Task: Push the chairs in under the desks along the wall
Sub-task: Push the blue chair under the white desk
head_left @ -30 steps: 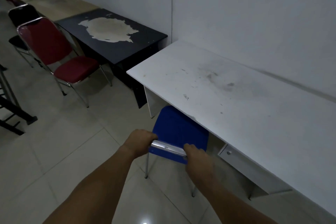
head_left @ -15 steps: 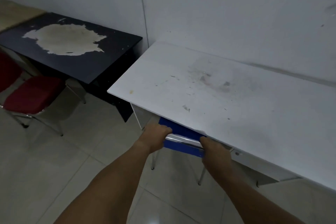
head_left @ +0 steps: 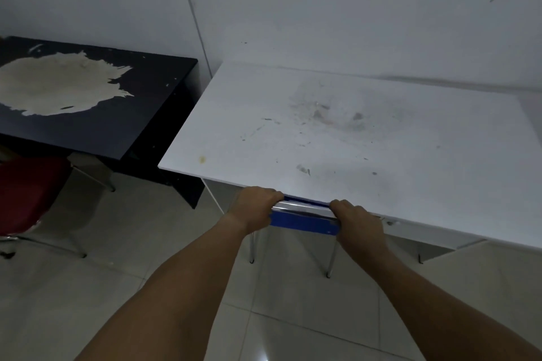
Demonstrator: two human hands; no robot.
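Both hands' grip holds the blue chair backrest, parallel to the white desk edge.

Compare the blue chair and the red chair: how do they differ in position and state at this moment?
The blue chair is almost fully under the white desk, with only its backrest showing; the red chair stands out on the floor in front of the black desk. The left hand and the right hand grip the blue chair's top rail; nobody touches the red chair. Both have shiny metal legs.
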